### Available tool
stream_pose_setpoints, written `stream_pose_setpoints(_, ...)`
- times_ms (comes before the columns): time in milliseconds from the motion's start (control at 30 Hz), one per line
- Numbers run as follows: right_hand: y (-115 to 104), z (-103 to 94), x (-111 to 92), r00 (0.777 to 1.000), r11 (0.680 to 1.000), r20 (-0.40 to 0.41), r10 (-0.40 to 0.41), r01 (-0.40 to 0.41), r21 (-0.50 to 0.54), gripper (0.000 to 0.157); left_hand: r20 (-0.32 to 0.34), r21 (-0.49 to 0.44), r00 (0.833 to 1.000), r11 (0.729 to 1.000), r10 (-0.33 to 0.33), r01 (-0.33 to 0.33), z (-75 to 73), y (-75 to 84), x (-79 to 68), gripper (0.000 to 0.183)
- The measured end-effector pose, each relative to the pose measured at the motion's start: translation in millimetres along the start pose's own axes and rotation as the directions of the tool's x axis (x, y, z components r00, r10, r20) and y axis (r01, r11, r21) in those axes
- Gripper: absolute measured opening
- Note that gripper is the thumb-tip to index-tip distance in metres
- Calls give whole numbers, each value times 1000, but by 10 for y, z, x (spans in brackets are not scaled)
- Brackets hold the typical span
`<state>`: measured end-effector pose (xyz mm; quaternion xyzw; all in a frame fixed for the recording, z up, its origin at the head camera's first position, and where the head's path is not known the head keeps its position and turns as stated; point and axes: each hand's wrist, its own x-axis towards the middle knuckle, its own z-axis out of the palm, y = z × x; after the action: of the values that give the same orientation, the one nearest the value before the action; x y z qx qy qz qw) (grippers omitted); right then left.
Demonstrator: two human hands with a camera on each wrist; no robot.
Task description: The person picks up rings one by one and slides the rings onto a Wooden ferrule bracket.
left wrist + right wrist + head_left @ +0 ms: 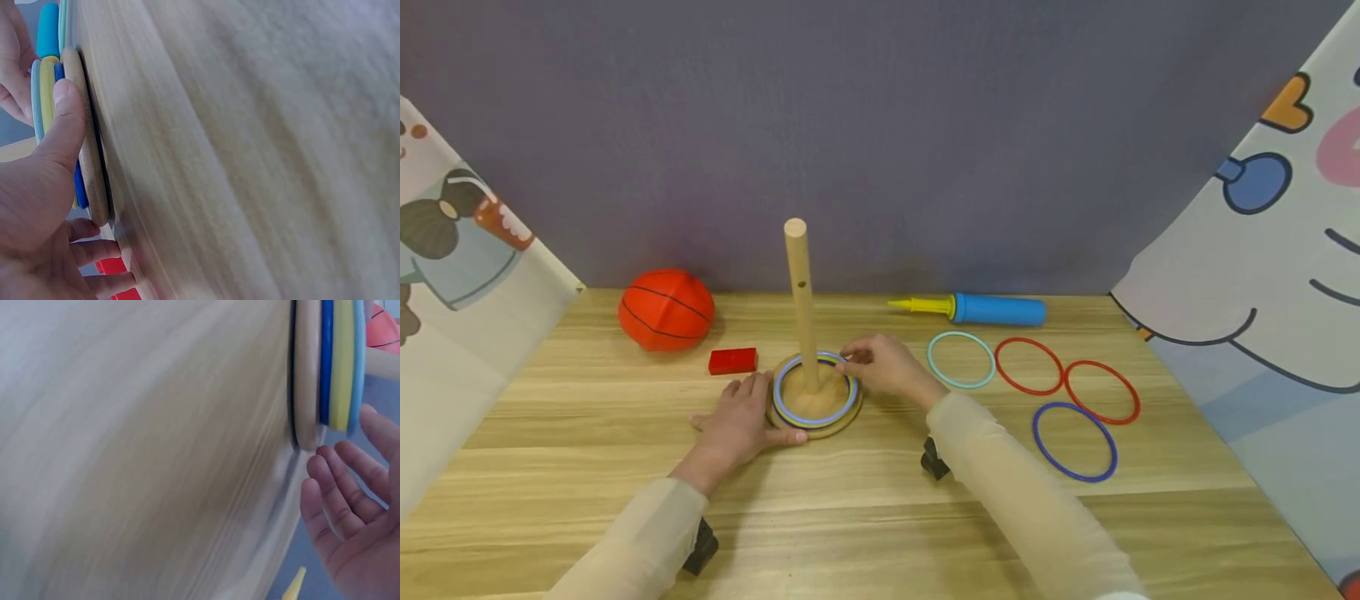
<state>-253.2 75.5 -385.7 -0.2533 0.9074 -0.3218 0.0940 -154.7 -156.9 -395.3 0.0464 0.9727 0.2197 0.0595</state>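
Observation:
A wooden ring stand has an upright peg [802,308] and a round base [832,429]. Light blue [781,410], yellow [342,369] and dark blue [326,369] rings lie stacked around the peg on the base. My left hand [736,425] rests against the stand's left and front edge, its thumb [65,119] straight along the rim and its other fingers spread. Over the stack's right edge is my right hand [886,367], fingers loosely bent with a gap to the thumb. In the right wrist view its fingertips [312,464] are close to the rings and grip nothing.
To the right lie a turquoise ring [961,385], two red rings, one nearer [1030,392] and one farther right [1102,363], and a dark blue ring [1075,476]. A blue and yellow pump [1000,310] lies behind. Left are a red ball [666,310] and red block [733,362].

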Motion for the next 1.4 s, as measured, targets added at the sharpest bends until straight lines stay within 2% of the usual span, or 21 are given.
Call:
stream_pose_setpoints(200, 32, -183, -163, 998, 998, 43, -53, 54, -31, 38, 6, 12, 1000, 1000, -3, 2, -7, 6, 4, 118)
stream_pose_setpoints(567, 159, -589, -689, 994, 992, -11, -105, 104, -70, 41, -14, 43, 999, 998, 40, -39, -36, -17, 12, 117)
stream_pose_setpoints(833, 376, -916, -1145, 997, 996, -45, -55, 52, -68, 43, -25, 7, 999, 999, 48, -48, -53, -33, 24, 114)
stream_pose_setpoints(1033, 564, -1091, -1449, 992, 992, -110, -57, 45, -116, 37, -10, 6, 999, 999, 40, -40, -63, -29, 26, 114)
stream_pose_setpoints(1167, 657, -1185, -1646, 985, 992, -171, -27, 5, -130, 36, -8, -12, 999, 999, 48, -48, -75, -8, 17, 115)
stream_pose_setpoints(1400, 840, -1288, -1948, 952, 995, -305, 30, -57, -80, 35, -14, -34, 993, 993, 113, -113, -72, 1, 25, 113)
